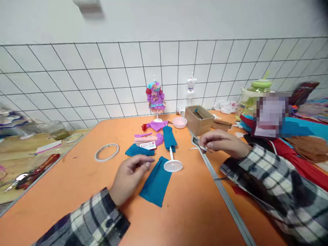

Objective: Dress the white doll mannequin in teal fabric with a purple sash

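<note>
Head view: your right hand (220, 143) pinched a small white strip (202, 148) between thumb and forefinger, above the metal seam (225, 198) joining the two tables.
Left hand: your left hand (131, 177) hung low with its fingers curled together against the thumb, just beside the teal cloth (155, 186).
Teal cloth: it lay flat on the orange table (77, 194), its top edge touching the round base of a toppled doll stand (173, 165).
Farther back: a cardboard box (199, 119) and a pink bowl (179, 122) sat near the tiled wall.
</note>
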The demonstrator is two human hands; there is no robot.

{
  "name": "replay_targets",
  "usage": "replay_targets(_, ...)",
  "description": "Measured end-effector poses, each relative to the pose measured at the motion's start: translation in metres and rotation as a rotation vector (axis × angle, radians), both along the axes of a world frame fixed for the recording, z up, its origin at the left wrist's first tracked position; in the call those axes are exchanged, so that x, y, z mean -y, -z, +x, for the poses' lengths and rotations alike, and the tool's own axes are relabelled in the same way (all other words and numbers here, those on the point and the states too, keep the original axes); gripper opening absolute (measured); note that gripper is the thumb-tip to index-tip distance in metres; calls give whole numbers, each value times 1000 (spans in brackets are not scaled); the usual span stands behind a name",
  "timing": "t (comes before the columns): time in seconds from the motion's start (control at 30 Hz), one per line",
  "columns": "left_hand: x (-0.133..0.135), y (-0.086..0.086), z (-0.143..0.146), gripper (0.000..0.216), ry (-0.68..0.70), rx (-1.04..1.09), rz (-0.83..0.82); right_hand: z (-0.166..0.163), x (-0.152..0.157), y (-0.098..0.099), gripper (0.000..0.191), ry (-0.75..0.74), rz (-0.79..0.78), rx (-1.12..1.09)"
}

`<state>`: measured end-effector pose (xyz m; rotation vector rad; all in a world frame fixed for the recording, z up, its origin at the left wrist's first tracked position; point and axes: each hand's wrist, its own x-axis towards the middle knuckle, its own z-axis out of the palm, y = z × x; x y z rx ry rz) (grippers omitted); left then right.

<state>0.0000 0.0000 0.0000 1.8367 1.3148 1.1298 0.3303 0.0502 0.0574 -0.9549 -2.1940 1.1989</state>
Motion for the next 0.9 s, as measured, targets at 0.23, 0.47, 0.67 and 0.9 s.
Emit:
replay_targets(0.23, -27, 0, -44, 24, -126, 123, -11, 27, -38, 48, 35, 262, 10, 778)
replay_targets(0.47, -13, -4, -23, 28, -33, -97, -86, 27, -37, 56, 34, 342, 19, 847)
replay_targets(0.67, -12, -5, -23, 29, -43, -124, -74, 18, -36, 53, 36, 372, 26, 945)
replay_targets(0.9, -13, -6, -24, 33, -38, -272, -15, 7, -31, 39, 37, 508, 45, 1061)
